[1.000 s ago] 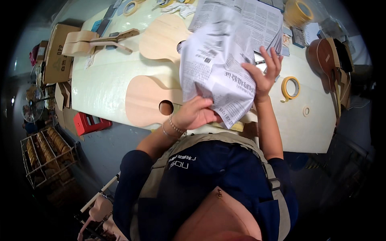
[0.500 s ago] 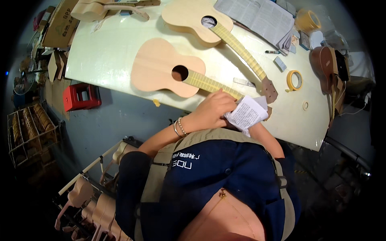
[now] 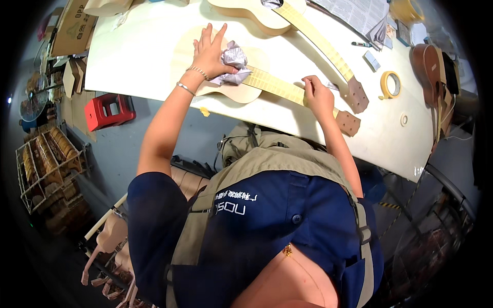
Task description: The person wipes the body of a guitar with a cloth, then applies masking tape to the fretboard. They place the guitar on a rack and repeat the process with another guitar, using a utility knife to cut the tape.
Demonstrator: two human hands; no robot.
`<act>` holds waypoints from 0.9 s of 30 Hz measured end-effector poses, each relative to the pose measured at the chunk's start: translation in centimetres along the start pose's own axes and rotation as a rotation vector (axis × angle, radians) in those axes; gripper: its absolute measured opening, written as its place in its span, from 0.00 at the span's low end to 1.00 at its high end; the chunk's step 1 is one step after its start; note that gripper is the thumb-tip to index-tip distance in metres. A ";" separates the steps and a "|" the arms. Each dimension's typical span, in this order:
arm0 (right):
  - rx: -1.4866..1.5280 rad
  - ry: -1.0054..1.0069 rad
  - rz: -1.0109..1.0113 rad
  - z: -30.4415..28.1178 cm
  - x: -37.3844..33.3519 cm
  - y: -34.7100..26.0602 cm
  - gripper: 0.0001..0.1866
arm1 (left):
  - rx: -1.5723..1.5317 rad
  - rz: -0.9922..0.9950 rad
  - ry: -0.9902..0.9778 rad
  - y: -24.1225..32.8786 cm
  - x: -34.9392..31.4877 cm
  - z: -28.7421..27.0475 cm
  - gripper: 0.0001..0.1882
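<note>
An unfinished pale ukulele (image 3: 231,92) lies on the white table, its yellow-covered neck (image 3: 275,84) pointing right to a brown headstock (image 3: 348,123). A crumpled sheet of newspaper (image 3: 234,61) bunches over the sound hole, which it hides. My left hand (image 3: 208,57) rests on the body with fingers spread; its thumb lies against the paper. My right hand (image 3: 319,98) is closed at the neck, near the headstock. Beyond it lies a second pale ukulele (image 3: 257,15), its neck slanting toward the right, paper showing in its sound hole.
Newspaper sheets (image 3: 354,15) lie at the back right, with a marker (image 3: 361,44), a grey-blue block (image 3: 371,61) and a yellow tape roll (image 3: 391,85) nearby. A brown ukulele (image 3: 426,72) stands at the right edge. On the floor left is a red stool (image 3: 109,111).
The newspaper sheet, earlier held near the headstock, is now crumpled over the sound hole. My left hand has reached forward and left onto the body; my right hand has come onto the neck.
</note>
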State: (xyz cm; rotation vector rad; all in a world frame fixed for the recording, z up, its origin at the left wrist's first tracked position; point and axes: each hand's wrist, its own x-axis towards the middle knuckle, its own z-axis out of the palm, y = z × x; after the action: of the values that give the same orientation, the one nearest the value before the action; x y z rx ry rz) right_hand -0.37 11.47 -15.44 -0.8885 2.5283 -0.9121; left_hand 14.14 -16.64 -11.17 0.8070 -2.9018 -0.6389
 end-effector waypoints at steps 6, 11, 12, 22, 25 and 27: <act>-0.091 0.023 -0.037 -0.4 0.3 -0.6 0.10 | 0.295 0.205 -0.026 2.1 0.4 4.1 0.40; -0.064 0.060 -0.061 -0.2 0.2 -0.3 0.10 | -0.317 0.324 -0.617 -1.4 4.1 -1.4 0.40; -0.066 0.056 -0.054 -0.2 0.2 -0.4 0.10 | 0.070 0.246 -0.563 -1.0 4.2 -2.5 0.42; -0.057 0.096 -0.068 -0.3 0.2 -0.3 0.10 | 0.086 0.421 -0.321 0.7 1.7 -2.5 0.36; -0.061 0.104 -0.063 -0.4 0.2 -0.2 0.10 | 0.001 0.552 -0.305 2.5 -0.1 -4.6 0.21; -0.048 0.094 -0.063 -0.4 0.1 -0.4 0.10 | 0.199 0.637 -0.295 2.4 -2.2 -3.7 0.20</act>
State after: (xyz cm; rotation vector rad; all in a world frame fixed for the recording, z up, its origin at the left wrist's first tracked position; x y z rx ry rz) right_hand -0.44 11.37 -14.90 -0.9664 2.6255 -0.9371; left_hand 15.52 -15.00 -6.68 -0.2488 -3.2386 -0.4274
